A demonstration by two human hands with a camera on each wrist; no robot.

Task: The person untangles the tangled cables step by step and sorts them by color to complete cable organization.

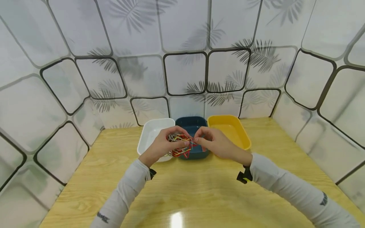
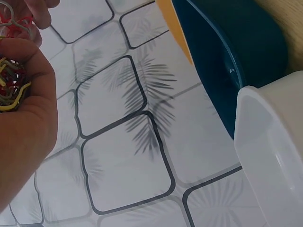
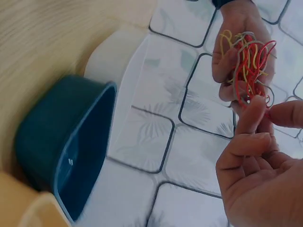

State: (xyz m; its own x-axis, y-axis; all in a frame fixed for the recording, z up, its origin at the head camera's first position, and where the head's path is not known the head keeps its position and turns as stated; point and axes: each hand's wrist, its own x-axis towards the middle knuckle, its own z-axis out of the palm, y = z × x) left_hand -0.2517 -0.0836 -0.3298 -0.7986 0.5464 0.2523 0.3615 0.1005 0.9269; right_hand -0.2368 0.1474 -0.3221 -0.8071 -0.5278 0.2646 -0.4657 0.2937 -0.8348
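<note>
My left hand (image 1: 168, 141) grips a loose tangle of rubber bands (image 3: 251, 61), thin loops in red, yellow and grey. Some of the loops hang below the fingers over the blue bin in the head view. At the right edge of the tangle, my right hand (image 1: 218, 144) pinches a red strand between thumb and forefinger. In the right wrist view its fingertips (image 3: 255, 109) are right against the left hand's fingers. Only part of the tangle shows in the left wrist view, inside the curled left hand (image 2: 33, 94).
Three bins stand side by side on the wooden table (image 1: 182, 190): a white bin (image 1: 145, 136) at left, a dark blue bin (image 1: 191, 119) in the middle and a yellow bin (image 1: 233, 129) at right. Patterned cloth (image 1: 185, 72) walls the back and sides.
</note>
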